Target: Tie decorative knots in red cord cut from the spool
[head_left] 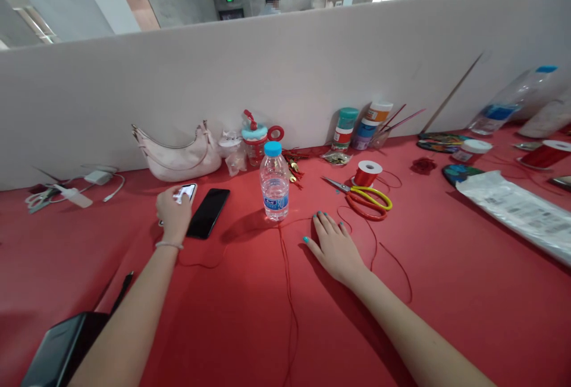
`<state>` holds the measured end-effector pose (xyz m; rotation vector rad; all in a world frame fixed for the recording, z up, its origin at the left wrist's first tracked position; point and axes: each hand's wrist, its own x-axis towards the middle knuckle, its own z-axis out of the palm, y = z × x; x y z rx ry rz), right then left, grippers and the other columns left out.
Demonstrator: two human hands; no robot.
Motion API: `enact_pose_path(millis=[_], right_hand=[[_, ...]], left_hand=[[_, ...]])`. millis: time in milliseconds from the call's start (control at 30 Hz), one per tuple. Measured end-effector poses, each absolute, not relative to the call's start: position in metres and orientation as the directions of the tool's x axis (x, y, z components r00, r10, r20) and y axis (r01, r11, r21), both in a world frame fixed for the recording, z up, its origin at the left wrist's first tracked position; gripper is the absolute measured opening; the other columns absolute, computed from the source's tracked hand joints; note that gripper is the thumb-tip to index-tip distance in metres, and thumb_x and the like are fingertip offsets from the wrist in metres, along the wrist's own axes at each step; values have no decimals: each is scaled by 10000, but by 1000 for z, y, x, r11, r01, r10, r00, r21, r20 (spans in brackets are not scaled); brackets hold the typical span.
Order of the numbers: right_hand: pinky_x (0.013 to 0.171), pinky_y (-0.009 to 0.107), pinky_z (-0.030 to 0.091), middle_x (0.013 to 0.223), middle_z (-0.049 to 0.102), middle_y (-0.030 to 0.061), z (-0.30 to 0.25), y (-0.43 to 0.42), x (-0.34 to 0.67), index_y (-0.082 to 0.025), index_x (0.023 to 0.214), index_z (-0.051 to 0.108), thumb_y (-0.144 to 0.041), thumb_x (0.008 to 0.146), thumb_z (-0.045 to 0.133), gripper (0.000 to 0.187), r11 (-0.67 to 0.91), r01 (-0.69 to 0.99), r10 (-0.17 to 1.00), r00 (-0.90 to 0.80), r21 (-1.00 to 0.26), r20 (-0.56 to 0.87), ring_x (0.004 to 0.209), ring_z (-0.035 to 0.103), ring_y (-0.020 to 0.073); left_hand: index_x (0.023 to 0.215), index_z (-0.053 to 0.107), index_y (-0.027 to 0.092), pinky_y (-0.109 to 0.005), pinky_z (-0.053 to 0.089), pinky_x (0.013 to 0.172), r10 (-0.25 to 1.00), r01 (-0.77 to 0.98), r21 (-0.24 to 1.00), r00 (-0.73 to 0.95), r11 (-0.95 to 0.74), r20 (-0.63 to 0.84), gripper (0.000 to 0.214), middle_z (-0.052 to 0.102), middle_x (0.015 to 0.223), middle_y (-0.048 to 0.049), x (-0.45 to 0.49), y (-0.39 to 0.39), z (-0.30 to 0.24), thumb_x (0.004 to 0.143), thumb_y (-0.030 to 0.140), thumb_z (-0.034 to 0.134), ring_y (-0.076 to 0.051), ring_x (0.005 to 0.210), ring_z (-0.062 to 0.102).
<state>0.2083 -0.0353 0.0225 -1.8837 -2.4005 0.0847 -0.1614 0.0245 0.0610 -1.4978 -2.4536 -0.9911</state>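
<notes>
On the left, my left hand point(173, 213) is over a phone point(191, 192) with a lit screen, its fingers bent and closed at the phone. A second phone point(208, 213), black with a dark screen, lies just right of that hand. My right hand point(332, 247) rests flat on the red table, fingers stretched out, holding nothing. Thin red cord point(288, 280) runs down the table between my arms, below a water bottle point(275, 188) with a blue cap. Just beyond my right hand are scissors point(366, 203) with yellow and orange handles and a spool of red cord point(366, 174).
A white partition point(285, 72) stands behind the table. Along it are a pale handbag point(182, 158), a cup point(256, 143), paint jars point(345, 128) and another bottle point(499, 110). A plastic package point(521, 211) lies right. A black device point(66, 339) sits at lower left.
</notes>
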Motion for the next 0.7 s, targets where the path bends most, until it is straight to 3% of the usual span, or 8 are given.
enact_pose_path(millis=[100,233,433,500,633,700], right_hand=[[1045,495,282,1447,350,177,23,-36,209,-59,1386,379,-478,918,280,635,238,966,971,-235,-103,36,1339,299,308],[1047,489,278,1445,353,181,24,-36,209,-63,1381,388,-469,920,284,623,251,962,968,-248,-109,49,1334,306,313],[1057,483,279,1457,335,163,26,-36,208,-68,1389,379,-448,924,300,606,239,966,971,-238,-102,22,1343,295,300],[1059,485,278,1459,331,161,26,-36,208,-71,1387,383,-454,923,307,606,237,965,971,-236,-109,17,1346,290,300],[1059,502,270,1455,333,175,23,-35,208,-63,1387,380,-462,919,325,617,243,961,970,-239,-130,41,1349,280,306],[1056,508,269,1451,338,183,21,-35,208,-56,1385,379,-465,917,329,623,244,959,970,-238,-143,56,1347,283,309]], left_hand=[[1051,558,161,-384,396,908,777,900,425,-335,97,533,281,585,1051,-103,-115,5,51,819,247,424,-247,1023,526],[1023,579,192,-409,403,880,883,947,320,-132,-22,451,244,592,1064,-96,-74,-14,42,827,235,440,-266,1029,522],[1008,582,157,-427,421,867,848,936,332,-268,117,457,269,611,1013,-123,-102,-5,49,848,225,376,-278,992,548],[999,585,147,-413,435,864,862,941,324,-240,94,446,269,623,989,-122,-105,-8,47,843,231,382,-270,975,562],[1123,558,135,-386,412,953,935,954,252,65,-160,347,340,605,1163,-127,-67,-35,30,856,227,369,-240,1105,535],[1263,481,136,-431,364,1015,951,948,175,226,-264,213,426,493,1350,-133,-42,-49,22,877,289,382,-267,1247,438]])
